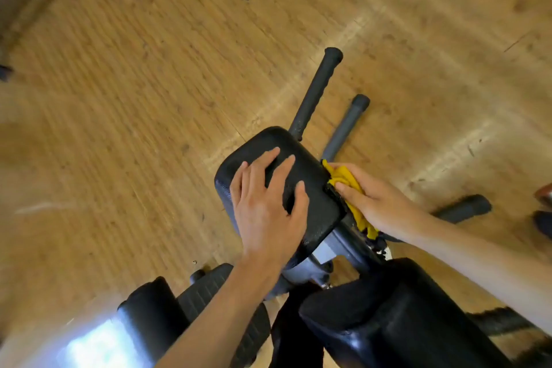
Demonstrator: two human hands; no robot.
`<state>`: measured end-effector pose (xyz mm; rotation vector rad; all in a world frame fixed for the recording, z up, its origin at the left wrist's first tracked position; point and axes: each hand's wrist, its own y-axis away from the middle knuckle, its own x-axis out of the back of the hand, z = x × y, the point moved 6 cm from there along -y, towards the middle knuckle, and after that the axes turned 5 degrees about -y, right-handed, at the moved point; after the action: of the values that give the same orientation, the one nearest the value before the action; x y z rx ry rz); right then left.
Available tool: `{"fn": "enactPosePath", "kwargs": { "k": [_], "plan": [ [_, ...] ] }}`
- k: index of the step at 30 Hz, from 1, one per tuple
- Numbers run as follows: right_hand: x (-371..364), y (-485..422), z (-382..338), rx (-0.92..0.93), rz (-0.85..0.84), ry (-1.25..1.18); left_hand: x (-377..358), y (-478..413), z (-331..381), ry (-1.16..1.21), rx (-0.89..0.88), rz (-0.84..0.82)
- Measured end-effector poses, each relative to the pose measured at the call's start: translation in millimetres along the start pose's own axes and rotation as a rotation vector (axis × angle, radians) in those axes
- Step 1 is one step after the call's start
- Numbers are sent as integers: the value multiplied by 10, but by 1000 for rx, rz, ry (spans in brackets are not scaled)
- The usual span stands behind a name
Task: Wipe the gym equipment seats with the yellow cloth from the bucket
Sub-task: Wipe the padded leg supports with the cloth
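Seat pad (313, 176): black, textured, a rounded rectangle, top face level and mounted on a grey frame (325, 251). The left hand (265, 203) rests flat on its top, fingers spread. Yellow cloth (342, 175): bunched against the pad's right side edge, held there by the right hand (370, 203), with one end trailing down along the frame.

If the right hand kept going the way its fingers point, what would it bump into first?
The side of the black seat pad; the right hand seems to press the yellow cloth against it.
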<state>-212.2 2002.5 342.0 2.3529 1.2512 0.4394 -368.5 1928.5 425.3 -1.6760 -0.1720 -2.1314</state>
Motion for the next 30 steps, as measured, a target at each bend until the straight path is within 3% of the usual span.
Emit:
{"fn": "enactPosePath", "kwargs": {
  "k": [9,16,19,22,24,27,30],
  "plan": [
    [-90,-1457,-485,68,-7,-129,-41,-27,92,-144,-48,-25],
    [-25,-281,78,17,-62,-354,-37,-16,83,-154,-47,-32],
    [29,-124,96,76,-83,-191,-40,-22,95,-162,-38,-35],
    [15,-625,-157,172,-78,-31,-41,-30,112,-158,-32,-45],
    [-31,-1081,-446,251,-67,-13,-51,-38,113,-160,-26,-57],
    [-97,-1550,-645,223,-50,-14,-46,-34,113,-160,-25,-72],
    [-111,-1335,-458,191,-22,-88,-38,-37,102,-161,-34,-70]
  ]
}}
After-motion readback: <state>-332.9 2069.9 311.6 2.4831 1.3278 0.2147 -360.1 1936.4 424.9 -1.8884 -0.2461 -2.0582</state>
